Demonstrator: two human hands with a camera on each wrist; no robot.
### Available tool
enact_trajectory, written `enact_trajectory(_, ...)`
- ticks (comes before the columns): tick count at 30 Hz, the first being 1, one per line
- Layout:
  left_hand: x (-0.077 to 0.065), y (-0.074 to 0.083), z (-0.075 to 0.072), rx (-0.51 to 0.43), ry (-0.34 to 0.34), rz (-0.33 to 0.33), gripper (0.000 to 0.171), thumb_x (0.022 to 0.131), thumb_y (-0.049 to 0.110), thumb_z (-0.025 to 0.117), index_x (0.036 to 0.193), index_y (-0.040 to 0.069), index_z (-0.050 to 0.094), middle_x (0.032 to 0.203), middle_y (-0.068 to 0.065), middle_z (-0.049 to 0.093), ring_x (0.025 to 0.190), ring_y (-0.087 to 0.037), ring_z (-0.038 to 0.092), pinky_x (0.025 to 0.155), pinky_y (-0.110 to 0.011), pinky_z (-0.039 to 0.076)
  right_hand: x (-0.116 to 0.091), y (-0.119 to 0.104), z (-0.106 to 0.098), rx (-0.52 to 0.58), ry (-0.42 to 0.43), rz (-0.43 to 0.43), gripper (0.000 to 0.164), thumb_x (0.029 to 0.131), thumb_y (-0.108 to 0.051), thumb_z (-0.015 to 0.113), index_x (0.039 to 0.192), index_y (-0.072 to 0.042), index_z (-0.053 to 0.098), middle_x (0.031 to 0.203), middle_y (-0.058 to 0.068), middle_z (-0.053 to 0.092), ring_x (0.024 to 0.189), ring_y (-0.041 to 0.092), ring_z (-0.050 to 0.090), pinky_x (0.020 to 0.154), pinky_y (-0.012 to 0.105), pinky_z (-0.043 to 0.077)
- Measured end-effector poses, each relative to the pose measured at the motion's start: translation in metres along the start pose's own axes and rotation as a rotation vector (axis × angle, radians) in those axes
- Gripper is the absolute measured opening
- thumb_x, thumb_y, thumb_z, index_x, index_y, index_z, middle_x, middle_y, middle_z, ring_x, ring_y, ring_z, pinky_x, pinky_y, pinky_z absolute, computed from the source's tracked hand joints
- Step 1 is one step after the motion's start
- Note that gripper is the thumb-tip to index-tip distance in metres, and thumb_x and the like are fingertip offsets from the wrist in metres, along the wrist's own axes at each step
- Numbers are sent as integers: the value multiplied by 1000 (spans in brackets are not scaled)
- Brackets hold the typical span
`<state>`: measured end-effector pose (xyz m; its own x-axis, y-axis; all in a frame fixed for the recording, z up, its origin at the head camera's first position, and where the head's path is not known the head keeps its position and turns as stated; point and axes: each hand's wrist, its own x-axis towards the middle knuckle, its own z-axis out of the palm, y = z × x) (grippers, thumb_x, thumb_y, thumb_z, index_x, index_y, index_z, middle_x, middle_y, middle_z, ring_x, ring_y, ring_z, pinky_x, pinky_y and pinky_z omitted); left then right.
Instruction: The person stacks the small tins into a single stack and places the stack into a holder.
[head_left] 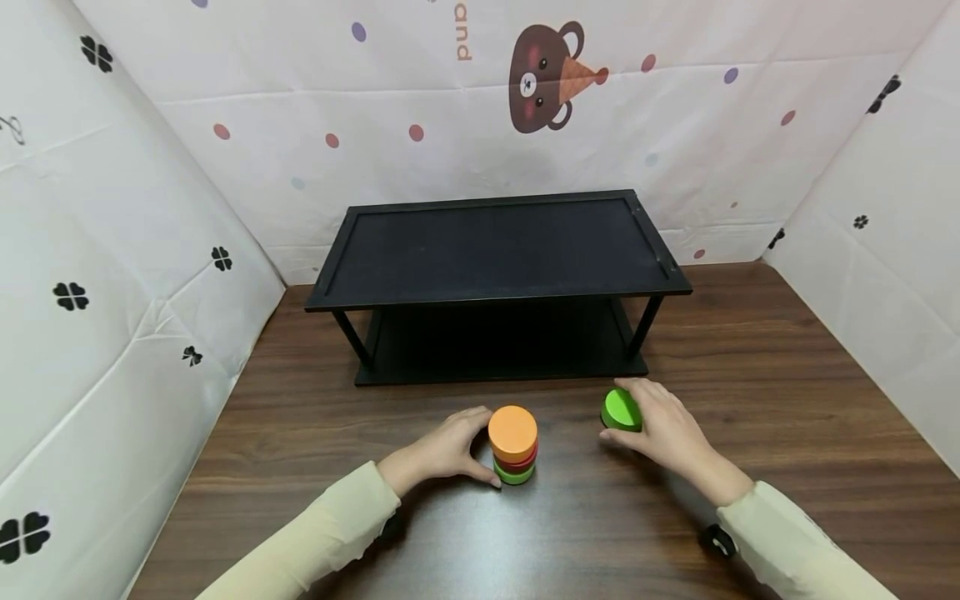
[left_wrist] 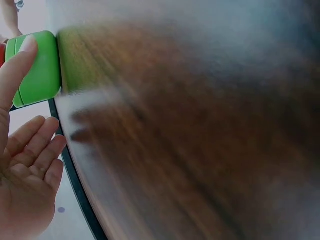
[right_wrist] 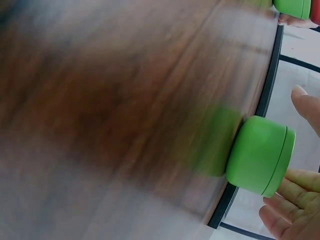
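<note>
A stack of small round jars stands on the table in the head view, an orange jar (head_left: pixel 513 429) on top, a red jar (head_left: pixel 526 460) under it and a green jar (head_left: pixel 514 477) at the bottom. My left hand (head_left: pixel 448 450) is at the stack's left side, thumb and fingers spread apart. The left wrist view has the thumb overlapping the bottom jar, the other fingers loosely extended. Farther right, a second green jar (head_left: pixel 622 408) with a lid seam sits alone. My right hand (head_left: pixel 663 427) spreads around it from the right; in the right wrist view its thumb stands away from the jar (right_wrist: pixel 257 155).
Behind the jars stands a black two-tier rack (head_left: pixel 495 250) with a flat top and a lower shelf (head_left: pixel 498 346). Patterned white sheets (head_left: pixel 300 67) wall in the brown wooden table (head_left: pixel 750 375) at the back and both sides.
</note>
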<state>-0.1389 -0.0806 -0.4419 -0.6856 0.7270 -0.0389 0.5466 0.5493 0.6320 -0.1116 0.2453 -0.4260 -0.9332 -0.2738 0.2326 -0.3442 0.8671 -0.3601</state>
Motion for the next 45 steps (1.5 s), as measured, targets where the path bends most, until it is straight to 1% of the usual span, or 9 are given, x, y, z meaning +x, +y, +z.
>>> enact_trajectory(5, 1, 1, 0, -8, 3, 20, 72, 68, 34, 86, 128, 10, 54, 119, 1, 60, 116, -14, 53, 105, -40, 41, -1, 4, -1, -2, -2, 17, 73, 72, -35, 82, 126, 5, 52, 121, 24, 57, 108, 37, 55, 88, 56, 44)
enact_trajectory(9, 1, 2, 0, -11, 4, 28, 71, 68, 33, 86, 128, 10, 55, 118, 0, 60, 115, -15, 54, 104, -40, 42, -1, 6, -1, -11, -1, 16, 72, 71, -34, 82, 123, 5, 53, 117, 22, 59, 102, 35, 56, 84, 54, 45)
enact_trajectory(15, 3, 2, 1, -31, -9, 16, 71, 68, 32, 86, 129, 10, 55, 119, 1, 60, 115, -14, 54, 105, -37, 41, 0, 9, 0, -20, -11, 25, 68, 71, -34, 83, 120, 5, 55, 110, 19, 61, 95, 31, 57, 80, 51, 45)
enact_trajectory(20, 3, 2, 2, -46, 4, 42, 73, 65, 30, 88, 128, 10, 55, 118, 1, 61, 114, -15, 54, 104, -40, 42, -1, 11, -1, -12, -32, 37, 68, 71, -34, 83, 119, 5, 55, 108, 19, 62, 93, 31, 56, 79, 50, 45)
enact_trajectory(23, 4, 2, 2, -54, 6, 58, 74, 65, 30, 88, 128, 10, 55, 117, -1, 61, 114, -16, 55, 104, -41, 42, -1, 11, -1, -7, -37, 47, 69, 71, -35, 83, 119, 5, 55, 108, 19, 62, 94, 32, 56, 80, 52, 46)
enact_trajectory(29, 6, 2, 4, -60, -23, 42, 76, 65, 29, 88, 131, 11, 53, 121, 0, 59, 117, -15, 53, 106, -36, 41, -1, 12, -2, -3, -54, 65, 69, 71, -36, 82, 119, 7, 55, 109, 20, 61, 95, 33, 57, 81, 53, 45)
enact_trajectory(32, 6, 2, 4, -74, -32, 39, 77, 66, 28, 88, 132, 11, 52, 125, -1, 58, 120, -16, 52, 106, -36, 40, -1, 13, -2, 0, -65, 73, 69, 71, -36, 82, 118, 7, 56, 109, 20, 62, 95, 33, 57, 80, 53, 46)
enact_trajectory(37, 6, 3, 4, -88, -33, 48, 76, 66, 27, 87, 132, 10, 52, 125, -2, 59, 120, -18, 53, 105, -37, 41, -2, 14, -2, 2, -77, 82, 67, 71, -35, 82, 115, 7, 57, 107, 20, 62, 94, 33, 57, 80, 52, 46)
enact_trajectory(45, 6, 4, 3, -93, -36, 41, 75, 67, 26, 87, 132, 11, 53, 124, 0, 59, 120, -15, 53, 106, -35, 40, -1, 15, -1, 2, -76, 79, 63, 71, -35, 82, 112, 7, 57, 102, 17, 62, 89, 29, 56, 76, 48, 46)
